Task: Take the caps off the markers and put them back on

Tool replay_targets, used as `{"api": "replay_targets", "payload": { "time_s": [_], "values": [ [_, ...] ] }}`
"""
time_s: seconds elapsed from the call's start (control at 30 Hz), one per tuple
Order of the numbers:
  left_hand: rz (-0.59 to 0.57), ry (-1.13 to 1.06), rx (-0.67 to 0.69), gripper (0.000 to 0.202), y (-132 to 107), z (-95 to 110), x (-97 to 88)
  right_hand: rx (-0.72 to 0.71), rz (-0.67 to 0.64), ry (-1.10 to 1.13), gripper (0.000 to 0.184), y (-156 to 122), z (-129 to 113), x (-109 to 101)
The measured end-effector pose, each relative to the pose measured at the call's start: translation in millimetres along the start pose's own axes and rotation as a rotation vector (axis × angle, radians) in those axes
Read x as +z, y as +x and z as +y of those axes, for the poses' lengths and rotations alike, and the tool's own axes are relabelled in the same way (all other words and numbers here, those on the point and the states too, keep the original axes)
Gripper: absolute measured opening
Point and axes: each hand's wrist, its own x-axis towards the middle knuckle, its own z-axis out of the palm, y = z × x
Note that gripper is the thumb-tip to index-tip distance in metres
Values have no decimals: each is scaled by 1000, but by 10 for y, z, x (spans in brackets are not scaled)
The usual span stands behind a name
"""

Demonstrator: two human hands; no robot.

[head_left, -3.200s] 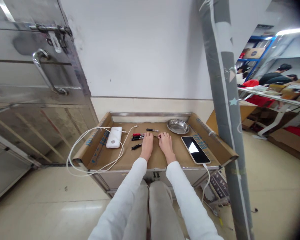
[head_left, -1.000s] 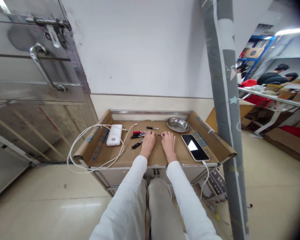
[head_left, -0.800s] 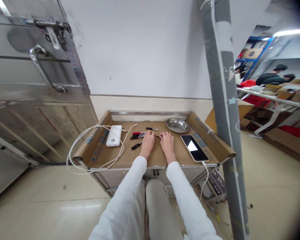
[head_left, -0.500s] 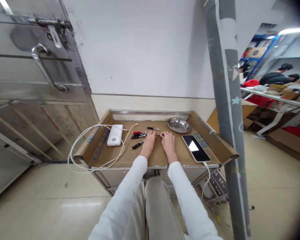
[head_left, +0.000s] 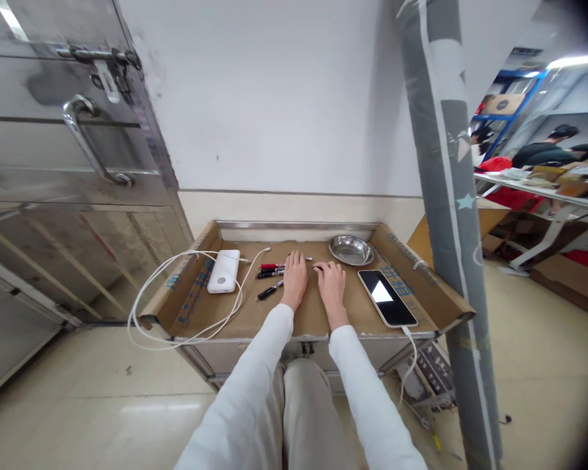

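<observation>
My left hand (head_left: 294,279) lies palm down with its fingers stretched forward over a black pen (head_left: 308,258), most of which it hides. Whether the fingertips grip that pen I cannot see. Close by, my right hand (head_left: 331,282) has its fingers closed on a small dark pen part (head_left: 316,267); only its tip shows at the fingertips. Left of my left hand lie a red pen (head_left: 269,266) and a black pen (head_left: 267,275), side by side. A separate black pen (head_left: 269,291) lies slanted nearer to me.
A white power bank (head_left: 224,271) with a looped white cable (head_left: 220,324) lies at the left. Behind at the right sits a round metal dish (head_left: 351,250), with a cabled phone (head_left: 387,298) in front. Raised cardboard sides (head_left: 424,274) border the brown surface. A wrapped grey pole (head_left: 445,163) stands to the right.
My left hand has moved forward, away from the small dark part between the hands, and over the black pen at the back. My right hand stays near its place with that part.
</observation>
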Motion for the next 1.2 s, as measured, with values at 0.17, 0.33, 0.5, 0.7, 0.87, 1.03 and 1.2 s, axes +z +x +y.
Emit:
{"api": "replay_targets", "payload": {
  "time_s": [0.17, 0.33, 0.5, 0.7, 0.87, 1.03, 1.2],
  "values": [
    [-54, 47, 68, 35, 61, 24, 27, 4, 119, 116, 28, -12, 38, -44],
    [-174, -27, 276, 21, -167, 4, -146, -18, 173, 224, 30, -71, -9, -106],
    [-11, -79, 141, 19, -394, -44, -347, -54, 186, 348, 30, -151, -57, -148],
    [130, -54, 50, 18, -421, -46, -402, -94, 160, 357, 29, -182, -75, -156],
    [122, -69, -8, 19, -461, -52, -458, -298, -58, 467, 49, -202, -165, -235],
    [103, 90, -188, 21, -655, -88, -587, -348, -169, 522, 74, -229, -195, -204],
    [47, 188, -230, 19, -832, -54, -692, -203, -204, 360, 64, -250, -122, -41]
  ]
}}
